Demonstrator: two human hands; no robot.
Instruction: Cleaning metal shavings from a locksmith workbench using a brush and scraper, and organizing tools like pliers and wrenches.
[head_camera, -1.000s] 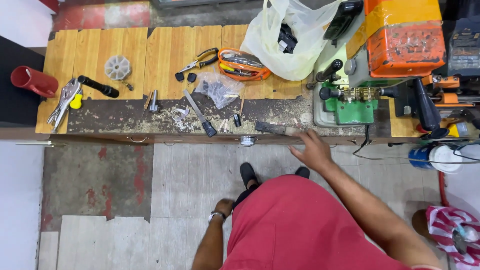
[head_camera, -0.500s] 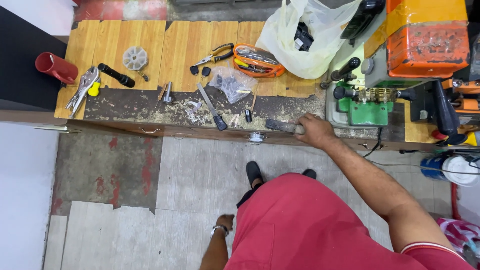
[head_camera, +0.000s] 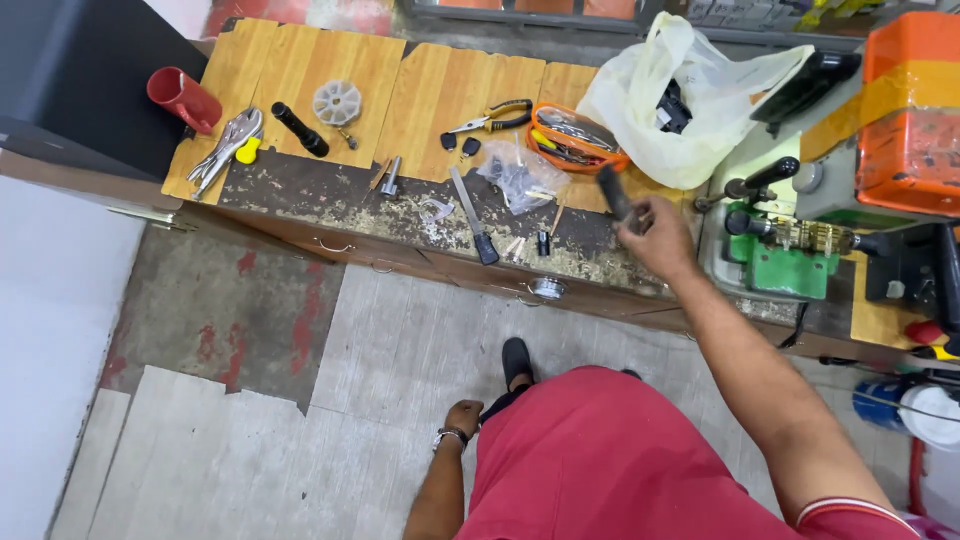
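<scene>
Small key-cutting or repair workshop. Worn wooden tabletop (head_camera: 300, 70), near edge covered in filings. Hand tools lying about: locking pliers (head_camera: 226, 143), file (head_camera: 472, 214), pliers (head_camera: 492, 116). Green key-cutting machine (head_camera: 790, 250) at right, orange machine (head_camera: 905, 120) beside it. Cracked, patched floor (head_camera: 250, 380).

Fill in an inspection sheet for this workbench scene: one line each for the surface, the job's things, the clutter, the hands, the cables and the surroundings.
Surface: wooden workbench, front strip worn dark and strewn with debris.
Job's things: dark handled tool, lifted off the bench in the right hand; green machine just beside it.
Clutter: red cup, locking pliers, black torch, file, side cutters, orange pouch, white plastic bag.
Hands: right hand gripping the tool; left hand hanging by the thigh, holding nothing, wristwatch on.
Cables: one dark lead drooping below the machine.
Surroundings: tiled floor, partly broken and stained; orange machine at right.
</scene>
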